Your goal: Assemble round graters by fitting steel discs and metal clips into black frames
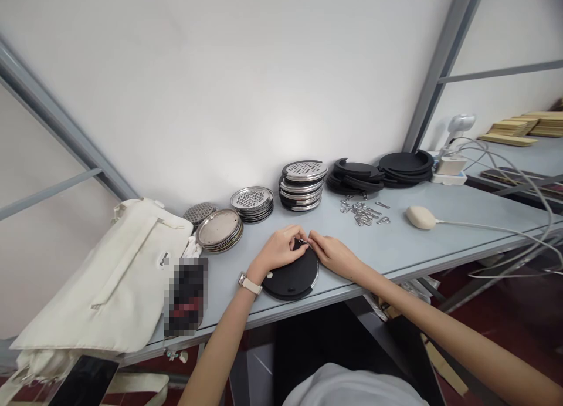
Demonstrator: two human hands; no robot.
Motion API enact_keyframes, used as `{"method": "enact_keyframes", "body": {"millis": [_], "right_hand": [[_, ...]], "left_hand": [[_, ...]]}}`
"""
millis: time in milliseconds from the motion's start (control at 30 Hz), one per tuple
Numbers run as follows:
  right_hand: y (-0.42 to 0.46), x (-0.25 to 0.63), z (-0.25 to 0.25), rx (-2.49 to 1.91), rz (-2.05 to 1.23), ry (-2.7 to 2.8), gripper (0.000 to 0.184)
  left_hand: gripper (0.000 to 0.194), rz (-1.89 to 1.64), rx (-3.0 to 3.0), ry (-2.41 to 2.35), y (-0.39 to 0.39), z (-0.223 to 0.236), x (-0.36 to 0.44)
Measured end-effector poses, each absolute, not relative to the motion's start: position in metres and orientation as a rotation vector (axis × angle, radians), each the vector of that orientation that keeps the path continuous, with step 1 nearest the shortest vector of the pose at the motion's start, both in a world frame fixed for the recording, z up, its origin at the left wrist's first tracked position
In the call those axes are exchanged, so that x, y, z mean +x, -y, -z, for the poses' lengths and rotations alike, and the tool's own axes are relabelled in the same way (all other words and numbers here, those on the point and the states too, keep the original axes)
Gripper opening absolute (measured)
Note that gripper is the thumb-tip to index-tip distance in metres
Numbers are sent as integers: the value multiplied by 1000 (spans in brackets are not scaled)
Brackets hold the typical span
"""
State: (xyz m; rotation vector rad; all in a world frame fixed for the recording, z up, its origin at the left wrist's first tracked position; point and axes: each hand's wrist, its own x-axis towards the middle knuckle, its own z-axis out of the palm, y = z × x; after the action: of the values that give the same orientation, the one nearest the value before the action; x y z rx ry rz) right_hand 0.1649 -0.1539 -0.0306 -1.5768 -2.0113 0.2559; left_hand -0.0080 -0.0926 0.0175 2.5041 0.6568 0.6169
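Note:
A black round disc (290,272) with a silvery rim lies flat near the table's front edge. My left hand (284,247), with a watch at the wrist, rests over its far left part, thumb and fingers pinched together. From the other side my right hand (333,254) meets it at the disc's far edge, fingers closed in a pinch. Between the fingertips a small shiny metal piece (303,241) shows in part; its kind is mostly covered. Loose metal snap hooks (364,213) lie beyond my right hand.
Perforated metal grater discs (251,198) and plain metal discs (219,227) stand in stacks at left. Behind are a mixed disc stack (303,185) and black rings (407,166). A white bag (109,277) leans left; a cream corded device (421,217) lies right.

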Motion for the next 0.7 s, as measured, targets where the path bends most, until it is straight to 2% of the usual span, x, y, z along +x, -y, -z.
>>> {"method": "enact_keyframes", "body": {"millis": [200, 500, 700], "right_hand": [[155, 165, 28, -1563, -320, 1907, 20], [155, 166, 27, -1527, -296, 2091, 22], [154, 166, 29, -1543, -282, 2094, 21]], "left_hand": [[11, -640, 2500, -609, 93, -17, -8], [5, -632, 2578, -598, 94, -20, -9], [8, -647, 2569, -600, 93, -19, -9]]}}
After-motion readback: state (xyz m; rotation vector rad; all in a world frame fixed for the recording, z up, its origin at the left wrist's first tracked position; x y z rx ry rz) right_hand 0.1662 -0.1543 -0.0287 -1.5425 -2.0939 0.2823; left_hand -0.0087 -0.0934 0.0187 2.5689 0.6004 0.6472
